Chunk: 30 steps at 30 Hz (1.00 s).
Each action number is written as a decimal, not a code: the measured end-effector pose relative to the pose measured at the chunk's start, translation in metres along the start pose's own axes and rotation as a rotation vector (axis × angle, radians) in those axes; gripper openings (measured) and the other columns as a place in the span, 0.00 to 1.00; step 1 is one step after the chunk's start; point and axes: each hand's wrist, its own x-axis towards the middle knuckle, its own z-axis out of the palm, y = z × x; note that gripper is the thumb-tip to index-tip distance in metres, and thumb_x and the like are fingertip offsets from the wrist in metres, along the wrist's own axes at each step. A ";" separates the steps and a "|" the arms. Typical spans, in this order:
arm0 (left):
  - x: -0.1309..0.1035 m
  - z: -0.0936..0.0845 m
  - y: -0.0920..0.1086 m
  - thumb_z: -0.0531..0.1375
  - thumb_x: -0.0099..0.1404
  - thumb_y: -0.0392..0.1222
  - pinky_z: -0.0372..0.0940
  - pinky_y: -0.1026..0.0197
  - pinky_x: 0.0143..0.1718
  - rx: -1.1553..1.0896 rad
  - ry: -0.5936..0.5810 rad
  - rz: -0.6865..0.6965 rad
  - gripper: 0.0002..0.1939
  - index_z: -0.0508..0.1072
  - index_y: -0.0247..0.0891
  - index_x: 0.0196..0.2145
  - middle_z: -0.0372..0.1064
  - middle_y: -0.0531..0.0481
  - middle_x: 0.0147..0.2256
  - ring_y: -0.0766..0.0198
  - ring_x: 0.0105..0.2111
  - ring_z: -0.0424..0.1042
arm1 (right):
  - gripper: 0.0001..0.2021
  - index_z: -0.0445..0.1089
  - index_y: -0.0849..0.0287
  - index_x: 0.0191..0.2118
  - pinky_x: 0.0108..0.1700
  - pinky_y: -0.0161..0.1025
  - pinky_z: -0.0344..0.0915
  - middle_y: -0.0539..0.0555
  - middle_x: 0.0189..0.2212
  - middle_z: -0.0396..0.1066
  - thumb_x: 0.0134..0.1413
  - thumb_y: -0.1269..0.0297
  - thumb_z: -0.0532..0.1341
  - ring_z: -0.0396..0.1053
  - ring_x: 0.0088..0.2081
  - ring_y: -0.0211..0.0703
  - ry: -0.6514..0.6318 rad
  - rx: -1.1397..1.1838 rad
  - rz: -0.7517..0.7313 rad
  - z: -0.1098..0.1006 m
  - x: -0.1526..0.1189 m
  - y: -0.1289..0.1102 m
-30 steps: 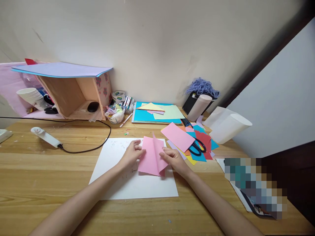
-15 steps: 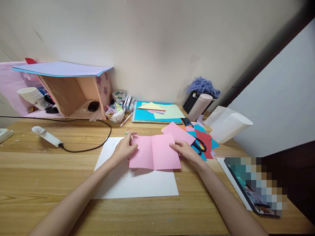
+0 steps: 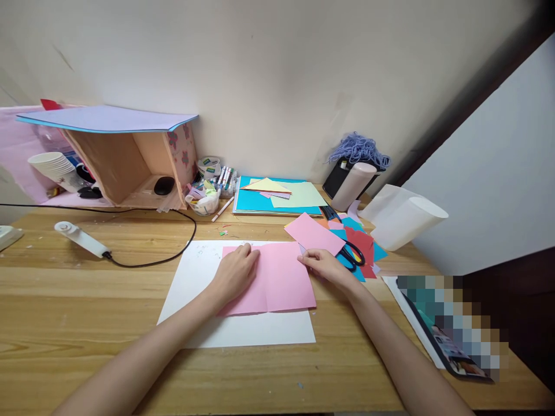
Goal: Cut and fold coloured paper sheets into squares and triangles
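Observation:
A sheet of pink paper [image 3: 286, 277] with a crease down its middle lies spread over a larger white sheet [image 3: 247, 335]. My left hand [image 3: 236, 271] rests on the pink paper's left half, its fingers bent and held together against the surface, the tips partly hidden. At the right edge, my right hand [image 3: 321, 266] pinches the same paper between thumb and fingers. Faint marks show at the top left of the white sheet.
Scissors [image 3: 356, 254] lie among coloured scraps [image 3: 362, 245] on the right. Behind are a paper stack [image 3: 247, 202], markers [image 3: 226, 178] and a yarn-topped black holder [image 3: 336, 176]. A corded white tool [image 3: 82, 240] lies left; a tablet [image 3: 451, 346] sits right.
The pink paper has come down flat onto the white sheet, its crease opened out. My left hand has moved from the paper's left edge onto its surface, towards the crease; my right hand keeps its pinch.

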 end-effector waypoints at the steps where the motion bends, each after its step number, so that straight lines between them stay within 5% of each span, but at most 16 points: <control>1: 0.001 0.003 0.001 0.46 0.62 0.37 0.58 0.60 0.32 -0.012 -0.005 0.033 0.14 0.65 0.40 0.44 0.63 0.45 0.37 0.58 0.36 0.63 | 0.19 0.55 0.59 0.19 0.18 0.32 0.41 0.43 0.14 0.49 0.44 0.48 0.56 0.45 0.16 0.30 0.008 0.005 -0.005 0.001 0.000 0.000; 8: 0.005 0.011 -0.001 0.46 0.62 0.36 0.60 0.57 0.36 -0.061 -0.016 0.027 0.19 0.60 0.40 0.51 0.61 0.44 0.40 0.57 0.39 0.59 | 0.18 0.53 0.58 0.18 0.18 0.32 0.40 0.43 0.13 0.48 0.44 0.50 0.56 0.45 0.16 0.30 0.022 -0.034 -0.001 0.002 0.000 0.000; 18: 0.005 0.015 -0.002 0.45 0.62 0.38 0.59 0.57 0.36 -0.054 -0.004 0.035 0.20 0.59 0.39 0.53 0.60 0.44 0.40 0.56 0.40 0.60 | 0.14 0.66 0.61 0.17 0.27 0.34 0.56 0.52 0.18 0.68 0.46 0.59 0.55 0.65 0.22 0.40 -0.093 0.010 -0.041 0.005 -0.015 -0.016; 30: 0.004 0.017 -0.003 0.46 0.62 0.38 0.60 0.58 0.34 -0.059 0.053 0.032 0.19 0.60 0.38 0.51 0.60 0.44 0.38 0.58 0.37 0.61 | 0.17 0.61 0.61 0.19 0.21 0.32 0.51 0.48 0.16 0.60 0.42 0.51 0.60 0.58 0.19 0.34 -0.166 0.049 0.046 -0.004 -0.019 -0.015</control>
